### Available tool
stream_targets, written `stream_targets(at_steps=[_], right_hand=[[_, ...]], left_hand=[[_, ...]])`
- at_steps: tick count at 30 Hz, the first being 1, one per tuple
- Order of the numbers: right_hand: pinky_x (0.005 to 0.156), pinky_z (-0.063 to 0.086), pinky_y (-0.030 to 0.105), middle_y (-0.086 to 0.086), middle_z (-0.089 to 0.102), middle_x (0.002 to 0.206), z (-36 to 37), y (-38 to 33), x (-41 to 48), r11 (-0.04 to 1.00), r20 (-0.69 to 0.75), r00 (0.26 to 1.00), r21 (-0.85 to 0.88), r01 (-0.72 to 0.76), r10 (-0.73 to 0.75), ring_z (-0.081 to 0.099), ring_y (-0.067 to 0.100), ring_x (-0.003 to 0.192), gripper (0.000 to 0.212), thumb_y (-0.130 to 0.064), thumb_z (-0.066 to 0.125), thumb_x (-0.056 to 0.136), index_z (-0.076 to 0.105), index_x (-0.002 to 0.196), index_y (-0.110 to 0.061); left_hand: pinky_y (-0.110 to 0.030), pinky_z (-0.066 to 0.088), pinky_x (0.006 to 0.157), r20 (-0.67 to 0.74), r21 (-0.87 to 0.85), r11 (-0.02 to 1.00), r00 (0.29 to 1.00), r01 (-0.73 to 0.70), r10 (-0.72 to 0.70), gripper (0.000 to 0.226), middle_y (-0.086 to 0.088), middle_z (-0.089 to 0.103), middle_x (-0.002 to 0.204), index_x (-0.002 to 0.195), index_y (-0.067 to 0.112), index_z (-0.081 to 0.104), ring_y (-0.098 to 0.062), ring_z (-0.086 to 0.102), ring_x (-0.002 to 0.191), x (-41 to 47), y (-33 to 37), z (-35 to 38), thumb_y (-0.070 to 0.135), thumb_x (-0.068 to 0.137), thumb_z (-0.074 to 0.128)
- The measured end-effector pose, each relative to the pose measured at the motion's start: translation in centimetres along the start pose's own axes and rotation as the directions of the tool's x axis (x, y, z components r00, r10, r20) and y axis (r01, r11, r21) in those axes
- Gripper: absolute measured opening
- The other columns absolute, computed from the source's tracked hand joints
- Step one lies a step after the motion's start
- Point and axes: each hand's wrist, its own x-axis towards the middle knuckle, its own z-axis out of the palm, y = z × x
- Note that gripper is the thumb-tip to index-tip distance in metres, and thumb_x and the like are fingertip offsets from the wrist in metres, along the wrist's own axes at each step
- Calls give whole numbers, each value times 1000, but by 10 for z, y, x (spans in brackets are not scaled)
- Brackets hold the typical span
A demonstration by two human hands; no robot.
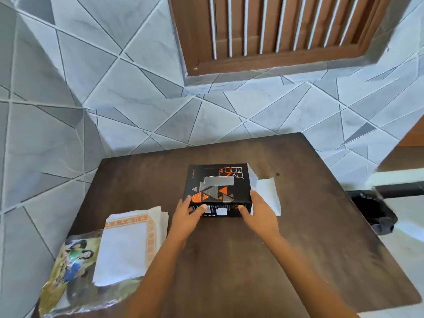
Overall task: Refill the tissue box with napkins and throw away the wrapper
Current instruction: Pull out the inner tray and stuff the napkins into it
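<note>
A black tissue box [218, 184] with orange and grey triangles lies on the dark wooden table [298, 237], its white end flap [267, 195] open to the right. My left hand [187, 215] grips the box's near left corner. My right hand [259, 213] holds the near right corner by the flap. A stack of white napkins [128, 246] with an orange border lies at the left, partly on its clear printed wrapper [68, 271].
A bin lined with a black bag [371, 212] stands off the table's right edge. A tiled wall runs behind and to the left, with a brown shuttered window [286, 31] above.
</note>
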Motion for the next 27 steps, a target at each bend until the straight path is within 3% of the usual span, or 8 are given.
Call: stream_targets(at_steps=[4,7,11,15,17,20,22,27], right_hand=[[88,46,34,5,56,127,5,0,-30,991,-26,998,-126,45,-49,53,26,114,51,-31,52,85,41,130,-9],[102,37,30,3,46,141,8,-5,-51,984,91,986,-106,146,-137,44,21,128,58,-37,46,86,37,137,-11],[107,38,32,-2,51,138,6,-8,-62,962,303,925,217,166,-228,47,14,128,48,-32,52,88,46,134,-18],[84,53,38,-8,71,106,-13,8,-49,922,-94,986,353,162,-137,64,10,97,29,-30,51,84,67,107,-21],[92,50,42,-2,62,120,-19,24,-34,950,-223,968,262,170,-112,56,14,109,36,-22,59,83,57,119,-19],[105,40,42,2,39,146,-18,40,-18,976,36,999,217,-5,-2,39,20,133,75,-37,64,82,27,143,-17],[100,43,38,0,46,142,-12,42,-17,956,169,985,285,-74,26,46,19,127,81,-39,64,82,19,146,-19],[91,44,28,-12,51,128,-2,31,-23,974,191,982,223,-45,2,53,11,110,92,-30,68,79,8,148,-20]], left_hand=[[-27,30,104,-40,-90,995,999,-38,34,38,-3,36,147,125,22,58,-15,31,138,13,17,14,34,89,57],[-39,33,112,11,-112,993,1000,-27,29,42,-4,44,145,123,19,60,-17,40,135,20,26,24,39,86,59],[-26,36,104,65,-40,998,997,-40,43,41,-1,52,138,129,19,56,-14,49,126,8,23,33,26,88,60],[-19,35,97,74,-27,996,993,-88,89,47,5,55,134,133,23,50,-5,52,119,-6,10,31,16,88,60],[-21,37,99,106,3,996,990,-90,89,56,7,52,135,138,27,44,-3,50,118,-9,5,29,16,86,62],[-27,37,105,136,56,994,987,-97,89,66,8,47,136,142,32,34,-6,45,123,-14,0,32,19,85,64],[-29,39,105,123,88,991,988,-103,92,70,9,47,136,143,35,28,-10,48,124,-16,-1,36,24,85,65],[-35,43,101,93,302,943,989,-140,117,92,0,51,139,148,34,2,-24,55,121,-17,-6,43,32,82,67]])
